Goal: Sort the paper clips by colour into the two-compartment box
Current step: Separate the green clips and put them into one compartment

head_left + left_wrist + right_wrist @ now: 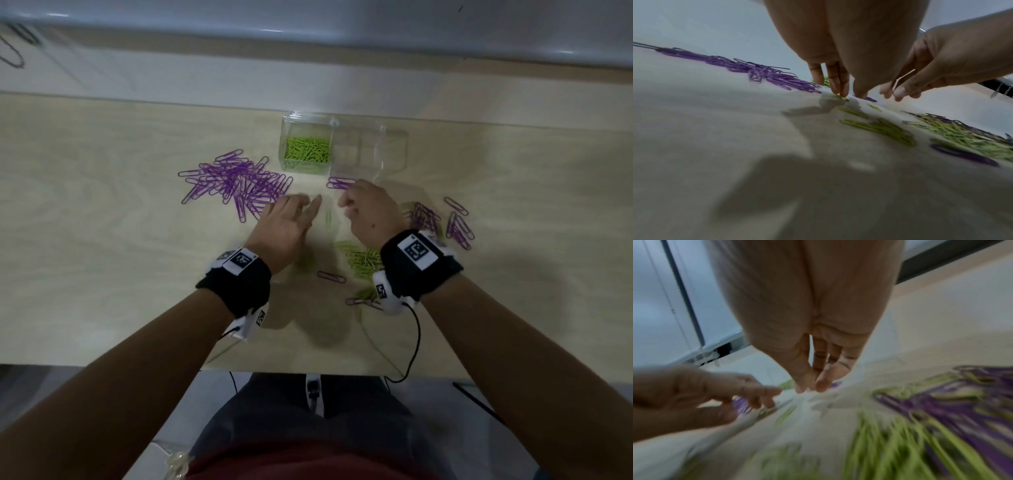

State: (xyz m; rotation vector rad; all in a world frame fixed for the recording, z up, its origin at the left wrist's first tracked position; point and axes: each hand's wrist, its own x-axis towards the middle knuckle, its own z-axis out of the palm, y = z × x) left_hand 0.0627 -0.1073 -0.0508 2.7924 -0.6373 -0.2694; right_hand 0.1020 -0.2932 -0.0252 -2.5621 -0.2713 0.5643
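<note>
A clear two-compartment box [370, 150] stands at the back of the table. Its left compartment holds green clips [308, 150]; the right one looks bare. A big pile of purple clips [236, 181] lies left of the box. My left hand [294, 216] has straight fingers [836, 81] whose tips touch the table at a green clip [843, 98]. My right hand [363, 205] hovers beside it, fingertips [821, 384] drawn together, and no clip shows between them. A few purple clips [339, 183] lie just ahead of it.
A mixed heap of purple and green clips [431, 219] lies right of my right hand. More green clips [363, 260] and a lone purple clip [330, 277] lie near my wrists. The table's near edge [308, 371] is close to my body.
</note>
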